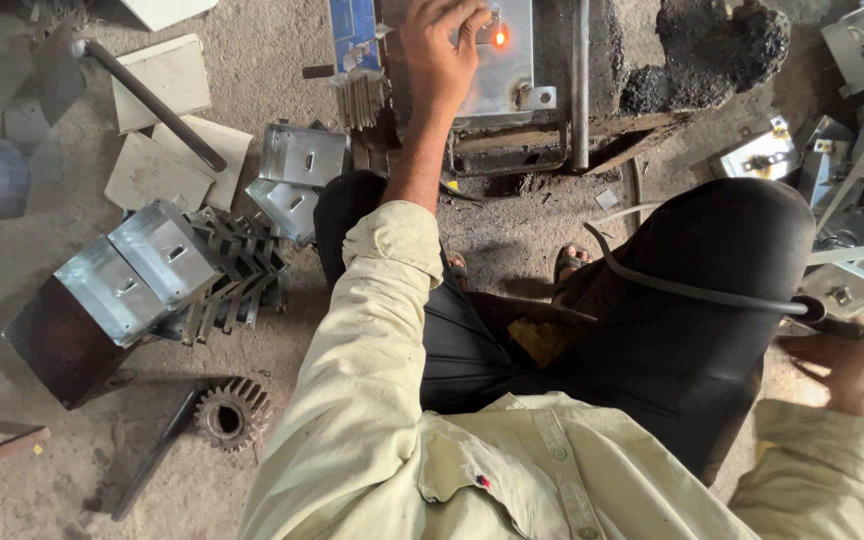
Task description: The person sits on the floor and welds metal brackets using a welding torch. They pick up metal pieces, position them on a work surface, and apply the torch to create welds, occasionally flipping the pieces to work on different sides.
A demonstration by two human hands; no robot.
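Galvanised metal box [502, 60] sits on the machine at the top edge of the floor [42, 290], a spot on it glowing orange. Left hand [442, 50] presses down on the box, fingers spread. Right hand [847, 365] grips a dark handle [820, 315] trailing a black cable [692, 290].

At twelve o'clock the left hand [439, 52] presses flat on a galvanized metal box [507, 55], beside a glowing orange spot [499, 39]. At four o'clock the right hand [842, 365] grips a black-cabled tool handle [814, 310]. A gear [232, 412] lies on the floor [512, 235] at eight o'clock.
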